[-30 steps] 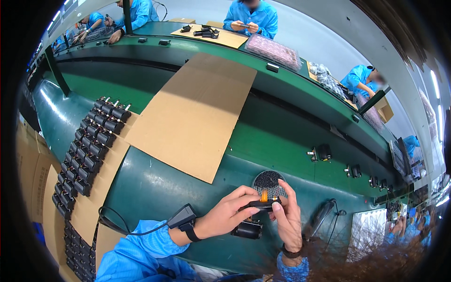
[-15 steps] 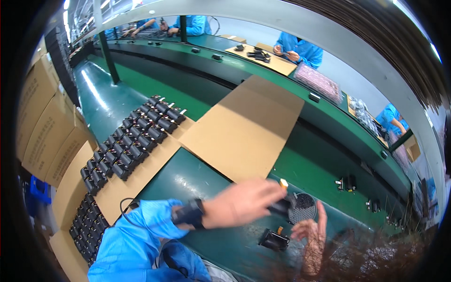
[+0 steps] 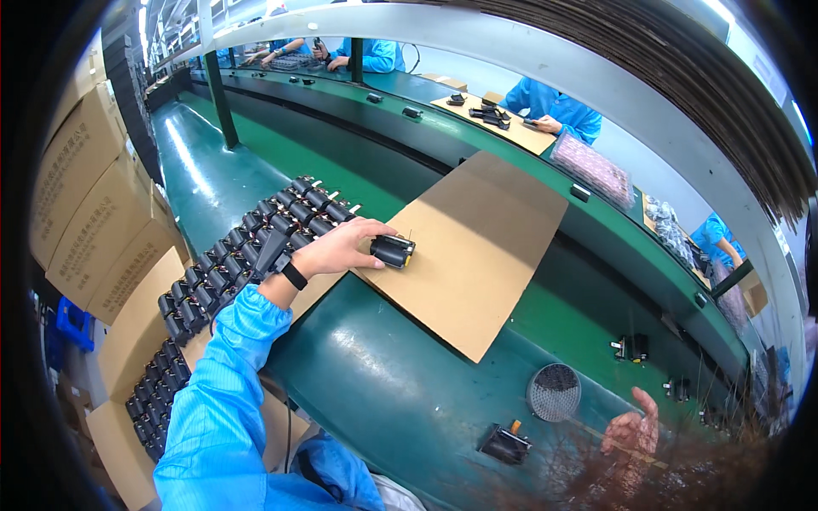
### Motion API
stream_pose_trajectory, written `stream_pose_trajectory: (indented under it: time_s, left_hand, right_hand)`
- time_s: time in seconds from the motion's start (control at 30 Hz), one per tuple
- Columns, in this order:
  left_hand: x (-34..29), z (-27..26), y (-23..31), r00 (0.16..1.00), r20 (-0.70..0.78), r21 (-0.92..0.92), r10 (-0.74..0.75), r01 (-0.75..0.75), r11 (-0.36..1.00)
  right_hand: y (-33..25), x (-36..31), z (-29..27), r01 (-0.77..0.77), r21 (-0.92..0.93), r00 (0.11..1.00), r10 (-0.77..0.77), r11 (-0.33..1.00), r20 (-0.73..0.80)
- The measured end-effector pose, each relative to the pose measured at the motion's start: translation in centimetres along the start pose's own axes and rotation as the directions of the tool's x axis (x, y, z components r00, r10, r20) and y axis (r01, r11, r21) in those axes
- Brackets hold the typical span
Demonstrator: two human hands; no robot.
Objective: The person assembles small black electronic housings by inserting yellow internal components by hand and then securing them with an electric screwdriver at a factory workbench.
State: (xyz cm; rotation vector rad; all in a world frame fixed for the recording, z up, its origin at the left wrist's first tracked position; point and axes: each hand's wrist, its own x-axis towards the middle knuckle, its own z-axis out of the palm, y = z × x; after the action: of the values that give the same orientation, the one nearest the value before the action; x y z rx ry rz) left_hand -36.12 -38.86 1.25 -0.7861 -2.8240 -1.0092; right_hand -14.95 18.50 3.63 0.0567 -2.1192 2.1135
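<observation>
My left hand (image 3: 336, 249) has its thumb and fingers closed around a small black box-shaped part (image 3: 393, 250) with yellow on its side. It holds the part at the left edge of a flat cardboard sheet (image 3: 477, 230). My right hand (image 3: 632, 433) is at the lower right, fingers apart with nothing in them, partly covered by dark strands. Near it is a round perforated cup (image 3: 554, 393) with dark contents. A second black part (image 3: 505, 444) with an orange tab lies on the green bench, left of my right hand.
Rows of similar black parts (image 3: 247, 247) stand on cardboard at the left, beside stacked cartons (image 3: 94, 204). More parts (image 3: 631, 347) lie on the green belt (image 3: 562, 315) to the right. Across it, people in blue work near a pink bubble-wrap pack (image 3: 592, 168). A rail arches overhead.
My left hand has swung from beside the round cup to the cardboard sheet, carrying the black part. My right hand has shifted slightly right, away from the cup.
</observation>
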Motion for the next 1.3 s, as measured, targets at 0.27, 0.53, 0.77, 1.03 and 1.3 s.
stream_pose_trajectory:
  time_s: [0.27, 0.53, 0.77, 1.03, 1.3]
  left_hand:
    - [-0.3, -1.9, -0.3, 0.989, 0.112, -0.039, -0.097, 0.102, 0.994]
    - [-0.7, -2.2, 1.3, 0.994, 0.091, 0.024, -0.06, 0.058, 0.998]
    - [-0.6, -1.2, 3.5, 0.999, -0.036, 0.113, -0.023, 0.027, 0.993]
    - [0.3, 8.4, 15.5, 0.99, 0.017, -0.456, 0.137, -0.114, 0.883]
    - [0.4, 18.1, 20.7, 0.777, 0.621, -0.781, 0.104, 0.602, 0.164]
  right_hand:
    - [-5.9, 5.5, -0.7, 0.086, -0.448, 0.971, -0.176, 0.89, -0.164]
    - [4.7, 15.4, -12.9, -0.136, -0.605, 0.915, -0.135, 0.784, -0.381]
    - [10.9, 17.6, -13.2, -0.241, -0.855, 0.937, -0.117, 0.46, -0.328]
    - [11.0, 17.0, -11.0, -0.295, -0.583, 0.923, 0.067, 0.757, -0.379]
    - [-1.0, 8.4, 8.3, 0.322, -0.639, 0.882, 0.024, 0.699, 0.47]
